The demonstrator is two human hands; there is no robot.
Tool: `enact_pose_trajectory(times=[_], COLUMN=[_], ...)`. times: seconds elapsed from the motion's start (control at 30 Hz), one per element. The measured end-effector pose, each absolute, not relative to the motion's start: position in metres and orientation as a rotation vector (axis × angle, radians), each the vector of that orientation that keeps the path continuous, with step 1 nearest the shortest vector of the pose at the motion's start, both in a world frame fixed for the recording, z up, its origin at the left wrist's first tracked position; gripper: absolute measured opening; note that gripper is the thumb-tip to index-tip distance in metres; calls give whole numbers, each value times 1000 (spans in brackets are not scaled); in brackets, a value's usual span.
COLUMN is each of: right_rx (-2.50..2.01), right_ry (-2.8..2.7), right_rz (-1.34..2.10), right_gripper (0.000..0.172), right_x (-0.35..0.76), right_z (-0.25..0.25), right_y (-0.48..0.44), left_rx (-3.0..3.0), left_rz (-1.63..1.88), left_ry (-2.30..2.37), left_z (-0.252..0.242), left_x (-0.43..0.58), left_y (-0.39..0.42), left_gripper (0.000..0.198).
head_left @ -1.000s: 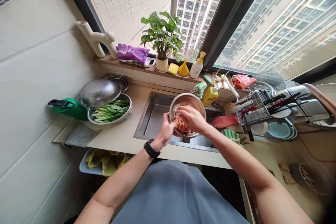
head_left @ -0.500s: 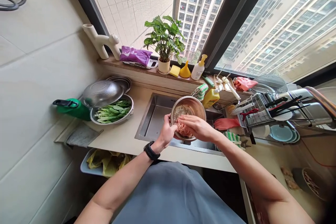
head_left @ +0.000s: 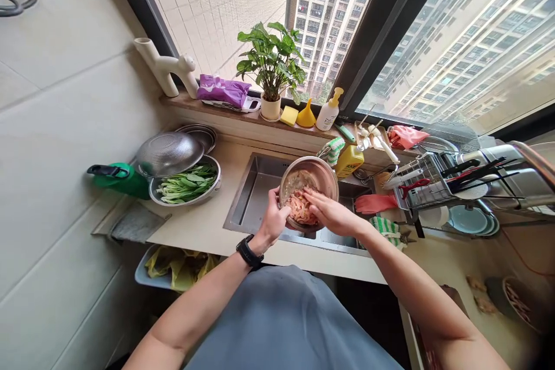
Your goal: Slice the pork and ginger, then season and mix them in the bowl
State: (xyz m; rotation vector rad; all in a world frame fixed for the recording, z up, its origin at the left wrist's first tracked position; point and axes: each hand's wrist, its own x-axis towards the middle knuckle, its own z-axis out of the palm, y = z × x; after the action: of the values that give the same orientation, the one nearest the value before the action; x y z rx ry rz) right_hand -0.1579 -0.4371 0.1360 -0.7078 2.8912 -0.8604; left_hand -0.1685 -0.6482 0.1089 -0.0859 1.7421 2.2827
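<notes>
A round metal bowl point(head_left: 323, 172) is held tilted over the sink point(head_left: 248, 199). Pinkish pieces of raw meat point(head_left: 299, 208) lie in its lower part, with some cloudy liquid beside them. My left hand point(head_left: 274, 217) grips the bowl's left rim, thumb over the edge; a black watch is on that wrist. My right hand point(head_left: 332, 213) reaches in from the right, fingers stretched out and laid on the meat. The undersides of its fingers are hidden.
Leafy greens point(head_left: 186, 184) fill a colander on the left counter, beside a metal strainer point(head_left: 169, 153). Behind the sink stand a yellow bottle point(head_left: 349, 162), a potted plant point(head_left: 271, 107) and a pump bottle point(head_left: 328, 115). A dish rack point(head_left: 427, 185) is at the right.
My right hand has shifted slightly right and down across the meat, so more of the meat shows. The bowl has moved slightly left and up.
</notes>
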Motion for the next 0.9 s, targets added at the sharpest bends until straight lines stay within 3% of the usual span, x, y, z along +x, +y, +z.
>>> enact_pose_trajectory(times=[0.17, 0.4, 0.57, 0.67, 0.9], right_rx=[-320, -180, -221, -62, -184], right_ry=[3176, 3256, 3099, 3116, 3016], right_rz=[-863, -728, -764, -858, -978], right_gripper=[52, 47, 43, 45, 54], right_x=[-163, -161, -155, -152, -155], right_z=[137, 132, 124, 121, 122], right_y=[-444, -450, -459, -465, -465], left_rx=[-44, -94, -179, -187, -287], left_rz=[2273, 2264, 2289, 2297, 2248], left_ry=[1809, 1823, 1805, 1797, 1625], left_z=[110, 101, 101, 103, 110], left_x=[-164, -158, -158, -157, -156], left_y=[-645, -644, -642, -642, -644], left_gripper=[53, 49, 46, 46, 47])
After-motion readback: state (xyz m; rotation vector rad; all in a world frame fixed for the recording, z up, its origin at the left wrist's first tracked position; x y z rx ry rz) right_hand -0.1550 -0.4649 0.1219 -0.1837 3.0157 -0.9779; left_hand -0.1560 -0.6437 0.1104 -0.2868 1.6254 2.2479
